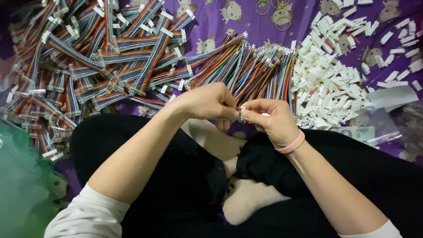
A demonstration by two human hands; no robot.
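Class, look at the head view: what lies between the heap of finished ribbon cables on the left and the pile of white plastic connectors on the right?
In the head view, a fanned bundle of loose rainbow wires lies on the purple cloth between them.

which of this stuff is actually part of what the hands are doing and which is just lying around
In use:
- left hand and right hand, pinching a small white connector between them
- loose rainbow wire bundle
- heap of white connector housings
- pile of finished ribbon cables

Lying about:
- purple patterned cloth
- green plastic bag
- clear plastic bag
- pink wristband
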